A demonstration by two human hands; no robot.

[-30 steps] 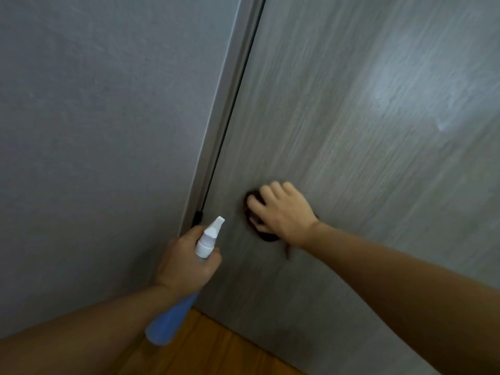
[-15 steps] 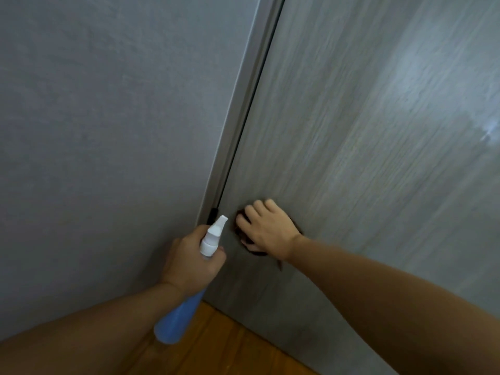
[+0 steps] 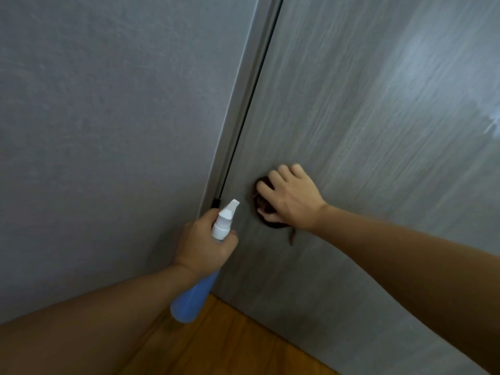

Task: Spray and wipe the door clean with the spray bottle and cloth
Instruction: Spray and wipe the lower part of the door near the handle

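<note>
A grey wood-grain door fills the right of the view. My right hand presses a dark brown cloth against the door's lower part near its left edge; most of the cloth is hidden under the palm, and a small tail hangs below. My left hand grips a blue spray bottle by the neck, with the white nozzle pointing up toward the door edge, just left of the cloth.
A grey wall stands on the left, separated from the door by a pale frame strip and a dark gap. Wooden floor shows at the bottom. A wet sheen marks the door's upper right.
My right hand with the cloth has shifted a little up and to the right on the door. The left hand and bottle have hardly moved; the view drifted slightly.
</note>
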